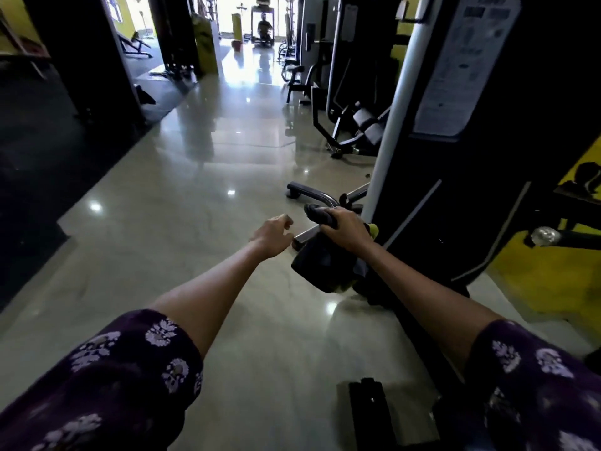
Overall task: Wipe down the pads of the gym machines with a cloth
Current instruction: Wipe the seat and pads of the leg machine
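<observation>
While seen from the head view: both arms stretched forward and down over a glossy floor [201, 177], purple patterned sleeves at the bottom edge
right hand [344, 231]: fingers curled round a dark cloth [320, 215] bunched on top of a low black pad [320, 268] at the foot of the machine
left hand [273, 234]: just beside the pad, apart from it, fingers loosely curled, grasping nothing
cloth: one end poking out past the knuckles, the rest under the palm; touching the pad's upper edge
pad: dark, tilted, a yellow-green patch showing below and behind; mounted near a chrome bar [320, 196]
step in hand, judged: wiping the top of this pad
doing it well: flatten the cloth rather than keep it wadded; draw along the whole top, then down the face toward the floor; free hand best used to steady the pad's near edge if it swivels
in the way: chrome bar and black foot [294, 190] close ahead of the knuckles; tall black weight column [455, 190] with a grey upright [395, 125] hard against the right, little room on that side
around: instruction placard [461, 66] on the column; another machine with grey roller pads [366, 123] farther back, likely next; black bracket [370, 415] on the floor near the feet; dark rubber matting [58, 151] to the left; person seated far off in the bright doorway [265, 27]
light: dim near the pad, dirt hard to judge
</observation>
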